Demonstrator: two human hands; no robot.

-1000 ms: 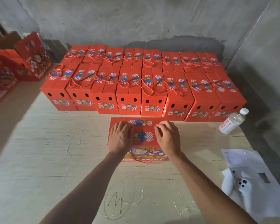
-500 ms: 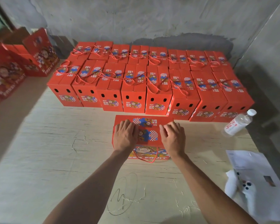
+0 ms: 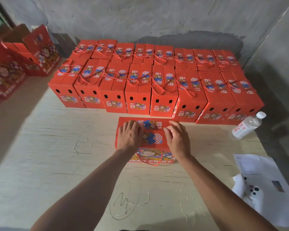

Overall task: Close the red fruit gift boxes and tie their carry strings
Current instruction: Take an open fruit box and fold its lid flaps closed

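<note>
Box sat on the table, just in front of the closed boxes. Left hand lay flat on its top; right hand hovered, fingers loosely curled, holding nothing.

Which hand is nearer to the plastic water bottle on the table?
Right. The right hand rests on the red box's right part, apart from the water bottle; the left hand presses the box's left part, farther away.
</note>
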